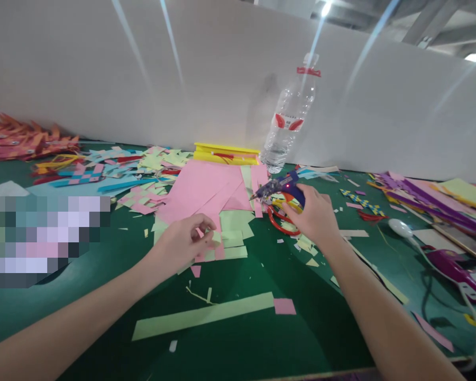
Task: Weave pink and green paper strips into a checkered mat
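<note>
My right hand [311, 211] is wrapped round the dark blue handle of a glue gun [277, 184]. Its nozzle points left, above the pink paper, and a small red light glows on its body. My left hand [184, 241] is closed in a pinch, with a small light green paper piece [216, 239] at the fingertips. Under and behind that hand lie a large pink paper sheet [206, 185] and light green paper strips [236, 238] crossed with pink ones. Red-handled scissors [280, 225] lie partly hidden beneath the glue gun.
A clear plastic bottle [291, 119] leans against the white partition [162, 69]. A yellow tray [226, 153] stands at the back. Paper scraps lie across the green table [238, 344]. At right are a magenta device [456, 270] and purple strips; orange folded paper [27, 137] is piled far left.
</note>
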Tool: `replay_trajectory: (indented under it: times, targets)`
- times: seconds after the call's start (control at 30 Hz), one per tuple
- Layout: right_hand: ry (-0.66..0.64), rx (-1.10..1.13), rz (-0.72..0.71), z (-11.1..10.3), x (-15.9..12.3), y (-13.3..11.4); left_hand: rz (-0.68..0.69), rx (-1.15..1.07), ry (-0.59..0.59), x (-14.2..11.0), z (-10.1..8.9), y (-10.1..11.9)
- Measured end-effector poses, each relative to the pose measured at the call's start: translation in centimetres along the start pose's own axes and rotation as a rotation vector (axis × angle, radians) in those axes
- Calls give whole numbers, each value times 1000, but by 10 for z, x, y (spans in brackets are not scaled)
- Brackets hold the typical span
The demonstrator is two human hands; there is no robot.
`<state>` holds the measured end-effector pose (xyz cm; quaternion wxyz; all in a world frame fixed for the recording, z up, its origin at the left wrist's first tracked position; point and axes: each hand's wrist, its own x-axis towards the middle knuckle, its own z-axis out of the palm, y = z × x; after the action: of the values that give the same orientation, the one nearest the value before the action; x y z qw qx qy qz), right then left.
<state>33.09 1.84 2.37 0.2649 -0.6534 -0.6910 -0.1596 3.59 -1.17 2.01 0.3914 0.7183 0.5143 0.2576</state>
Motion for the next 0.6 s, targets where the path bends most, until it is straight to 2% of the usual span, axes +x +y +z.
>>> replay_trajectory:
  times: [0.1, 0.27, 0.43, 0.6]
  targets:
    - [0, 15, -107, -2, -12, -13, -51, -38, -20, -5, -3, -4]
    - [-18, 21, -269, 0, -29, -25, -102, 28, 30, -7, -6, -9]
    - [-18, 16, -428, 0, -35, -31, -73, 59, 39, -9, -7, -11]
    - [-30, 35, -479, -4, -36, -33, -6, 124, 66, -9, -7, -14]
